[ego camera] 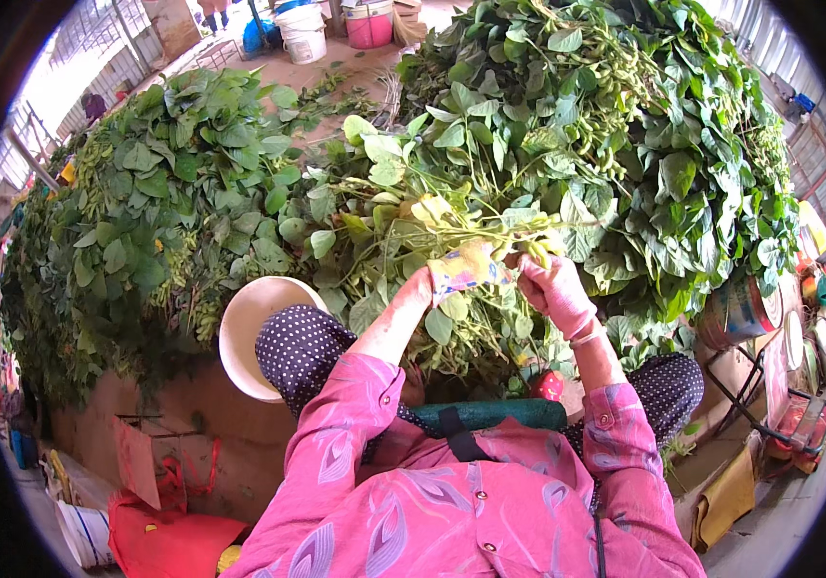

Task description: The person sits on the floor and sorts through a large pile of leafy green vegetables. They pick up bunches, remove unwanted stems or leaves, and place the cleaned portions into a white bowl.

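My left hand (467, 271), in a yellow and blue patterned glove, is closed around the stems of a leafy soybean plant (442, 227). Close to its right, my right hand (546, 289) in a pink glove has its fingers at green soybean pods (539, 249) near the end of the stems; whether it grips one is hard to tell. The plant's leaves spread up and left from my hands. A large heap of soybean plants (514, 144) rises in front of me. Beside my left knee a white bucket (239, 347) stands tilted, its inside partly hidden by the knee.
Another heap of leafy plants (167, 180) lies to the left. White and pink buckets (369, 27) stand at the back. A folding metal frame (738, 383) and a printed bucket (734, 318) are at the right. Red cloth (167, 531) lies at the lower left, near another white bucket (84, 535).
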Demonstrator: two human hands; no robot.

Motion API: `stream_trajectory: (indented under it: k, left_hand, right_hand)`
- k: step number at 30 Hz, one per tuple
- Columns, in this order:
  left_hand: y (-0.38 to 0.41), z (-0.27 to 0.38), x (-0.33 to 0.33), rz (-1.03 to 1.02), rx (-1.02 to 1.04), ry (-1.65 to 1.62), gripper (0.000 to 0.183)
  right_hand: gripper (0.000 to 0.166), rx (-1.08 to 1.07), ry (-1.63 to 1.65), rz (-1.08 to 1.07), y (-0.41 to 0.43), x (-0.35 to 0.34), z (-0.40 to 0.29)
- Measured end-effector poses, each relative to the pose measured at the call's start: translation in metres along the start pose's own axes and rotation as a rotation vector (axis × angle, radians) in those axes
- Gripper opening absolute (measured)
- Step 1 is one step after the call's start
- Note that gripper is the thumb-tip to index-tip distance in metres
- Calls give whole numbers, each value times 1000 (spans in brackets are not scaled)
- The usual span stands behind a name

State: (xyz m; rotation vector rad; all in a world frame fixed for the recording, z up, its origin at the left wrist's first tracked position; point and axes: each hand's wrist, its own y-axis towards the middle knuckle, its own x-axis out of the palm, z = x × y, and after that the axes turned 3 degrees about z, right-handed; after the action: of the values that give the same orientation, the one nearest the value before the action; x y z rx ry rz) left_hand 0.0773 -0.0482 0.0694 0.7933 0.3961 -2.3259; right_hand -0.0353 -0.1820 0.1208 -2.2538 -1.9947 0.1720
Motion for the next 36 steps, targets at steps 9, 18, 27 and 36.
stream_trajectory:
  k: [9,18,27,36]
  left_hand:
    - [7,31,-1,426,207,-704,35]
    - [2,38,18,530,79,-1022,13]
    - [12,36,23,629,112,-1011,12]
    - [4,60,19,526,-501,-829,68]
  right_hand:
    - [9,-182,-281,31,22,-14,-2]
    - [16,-89,-10,-1,-8,-3,5]
    - [14,-143,145,68,-3,5,0]
    - [10,-507,-395,166,11,-16,11]
